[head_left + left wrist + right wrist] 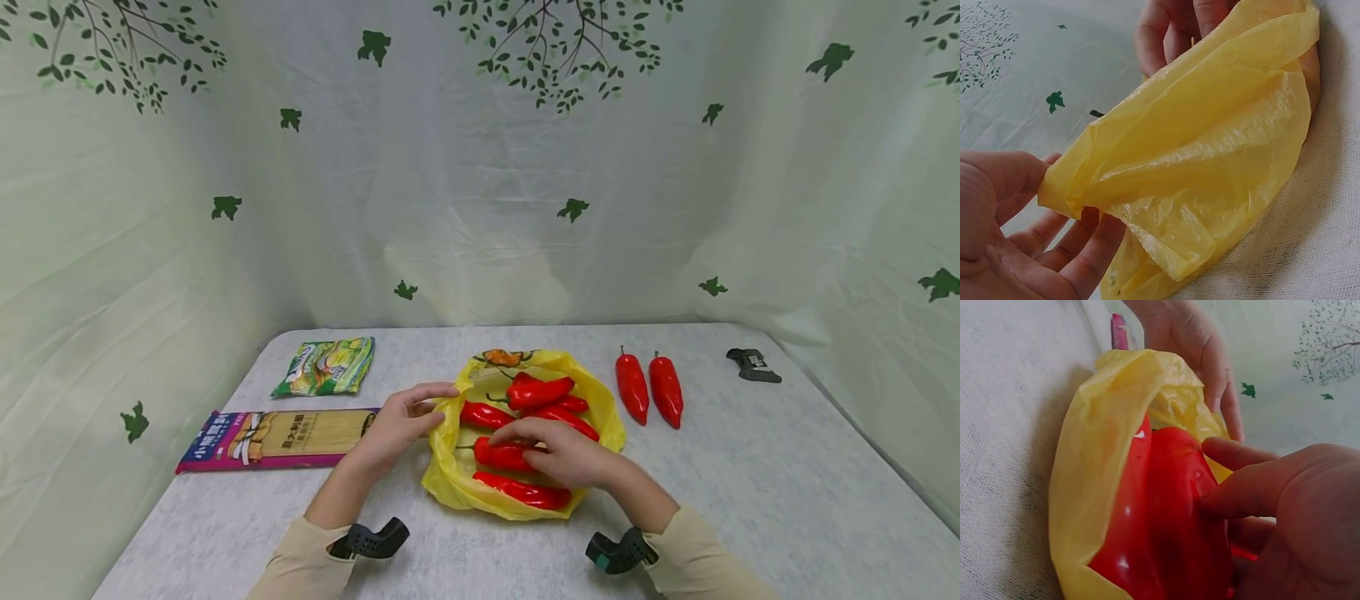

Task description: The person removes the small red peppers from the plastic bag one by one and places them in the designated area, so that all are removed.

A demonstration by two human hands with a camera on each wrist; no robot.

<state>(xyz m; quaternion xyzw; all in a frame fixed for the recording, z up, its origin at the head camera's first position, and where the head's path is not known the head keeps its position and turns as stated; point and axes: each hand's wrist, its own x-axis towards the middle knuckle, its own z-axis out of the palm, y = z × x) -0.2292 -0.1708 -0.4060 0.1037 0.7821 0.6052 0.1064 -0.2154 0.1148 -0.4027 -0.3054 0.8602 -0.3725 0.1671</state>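
Note:
A yellow plastic bag [452,485] lies with its mouth wide, holding several glossy red peppers. My left hand [402,423] pinches the bag's left rim between thumb and fingers, as the left wrist view shows at the bag's folded edge [1063,190]. Inside the bag, my right hand [567,451] grips one red pepper [495,454], thumb on the near side and fingers over the top. Nearer to me lies another red pepper [525,492], and further back a red pepper [542,392] rests on others. The right wrist view shows the gripped pepper [1175,487] close up.
Two red peppers, one at left [632,387] and one at right [666,390], lie right of the bag. Further right is a small black object [753,365]. A pasta packet [277,439] and a green snack packet [326,367] lie left. A leaf-patterned curtain [480,250] surrounds the table.

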